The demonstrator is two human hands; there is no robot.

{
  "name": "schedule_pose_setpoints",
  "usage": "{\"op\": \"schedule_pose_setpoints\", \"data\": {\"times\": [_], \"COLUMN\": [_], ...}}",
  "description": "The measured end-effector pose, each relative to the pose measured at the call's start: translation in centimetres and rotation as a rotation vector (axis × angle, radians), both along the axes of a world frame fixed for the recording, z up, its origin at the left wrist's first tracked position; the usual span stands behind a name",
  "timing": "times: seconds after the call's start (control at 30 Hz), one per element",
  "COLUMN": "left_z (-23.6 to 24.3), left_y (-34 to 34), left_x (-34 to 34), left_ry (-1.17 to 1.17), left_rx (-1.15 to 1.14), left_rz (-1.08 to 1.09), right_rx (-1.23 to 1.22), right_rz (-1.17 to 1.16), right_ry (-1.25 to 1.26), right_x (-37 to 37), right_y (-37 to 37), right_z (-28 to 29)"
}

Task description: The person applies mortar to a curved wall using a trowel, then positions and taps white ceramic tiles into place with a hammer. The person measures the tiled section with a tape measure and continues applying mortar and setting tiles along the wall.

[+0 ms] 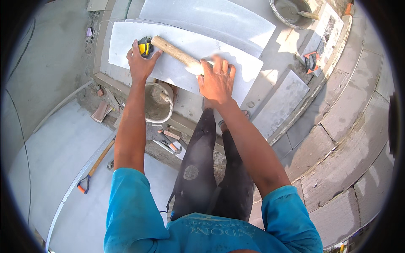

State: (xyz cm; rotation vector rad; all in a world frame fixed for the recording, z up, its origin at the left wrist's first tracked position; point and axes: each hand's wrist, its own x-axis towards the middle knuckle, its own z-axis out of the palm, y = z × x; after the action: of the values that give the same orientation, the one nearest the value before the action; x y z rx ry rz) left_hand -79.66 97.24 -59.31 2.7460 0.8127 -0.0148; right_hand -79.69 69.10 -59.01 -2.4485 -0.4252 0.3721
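Tape handling, I'd judge: upper centre, the left hand (141, 63) grips a tape measure (145, 48); whether the right hand (217, 84) grips the wooden handle (175, 51), I can't tell. Next calls for a steady slab (242, 69).

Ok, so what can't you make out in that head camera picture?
In the head view:
Wooden stick: right end hidden by the right hand.
Upper-right bucket: far rim cut off by the top edge.
Nearer bucket: far side hidden by the pale slab.
Tape measure: markings too small to read.
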Motion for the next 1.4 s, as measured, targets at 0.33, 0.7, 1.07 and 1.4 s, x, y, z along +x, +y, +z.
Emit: {"op": "schedule_pose_setpoints", "data": {"times": [0.33,0.7,1.07,1.4], "left_z": [2.6,-10.0,-18.3,-8.3], "left_y": [3.2,15.1,18.7,13.5], "left_x": [2.2,27.1,36.6,29.6], "left_ry": [-0.162,0.134,0.303,-0.386], "left_rx": [-0.32,-0.203,-0.245,-0.749], "left_rz": [0.233,0.121,0.273,0.595], "right_rx": [0.11,0.328,0.661,0.493], "right_rz": [-0.911,-1.064,-1.153,-0.677], "right_ry": [0.527,0.856,0.983,0.417], "right_x": [4.6,17.2,23.6,16.6], "right_y": [-22.8,-16.4,-12.6,-16.6], "right_z": [-12.5,-15.8,-17.6,-6.7]}}
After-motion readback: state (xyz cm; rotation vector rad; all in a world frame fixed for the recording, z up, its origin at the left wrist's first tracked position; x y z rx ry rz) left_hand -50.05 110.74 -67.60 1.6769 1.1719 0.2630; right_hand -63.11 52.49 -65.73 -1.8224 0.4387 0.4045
